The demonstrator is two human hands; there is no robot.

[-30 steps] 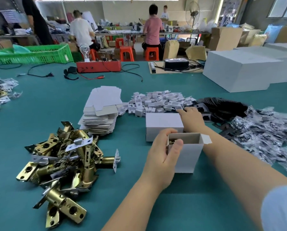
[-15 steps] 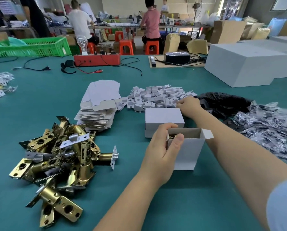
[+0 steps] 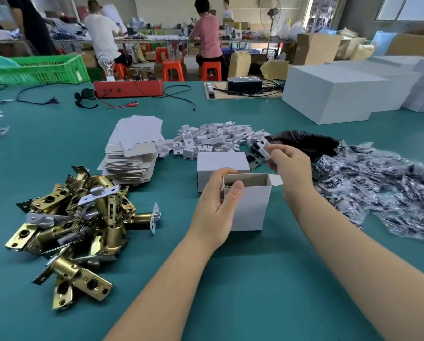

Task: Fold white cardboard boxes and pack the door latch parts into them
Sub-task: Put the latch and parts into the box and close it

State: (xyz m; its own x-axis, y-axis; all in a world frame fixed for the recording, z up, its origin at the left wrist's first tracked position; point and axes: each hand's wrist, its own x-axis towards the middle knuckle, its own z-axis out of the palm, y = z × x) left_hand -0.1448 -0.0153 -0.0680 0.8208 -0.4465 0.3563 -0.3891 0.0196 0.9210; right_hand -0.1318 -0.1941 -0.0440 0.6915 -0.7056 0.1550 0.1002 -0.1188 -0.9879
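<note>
While the left hand [image 3: 215,207] grips the open box [image 3: 247,205] at the worktop's [image 3: 206,291] centre, the right hand's [image 3: 289,166] fingers pinch a white insert [image 3: 266,150] at one o'clock; latches [image 3: 78,225] lie at nine o'clock.

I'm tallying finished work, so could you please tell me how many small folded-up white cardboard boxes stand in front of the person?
2: an open white cardboard box gripped by the left hand, and a closed white cardboard box directly behind it. Others may be hidden.

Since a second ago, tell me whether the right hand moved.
Yes. The right hand left the white insert pile, drawing back toward the open box, pinching one insert.
</note>
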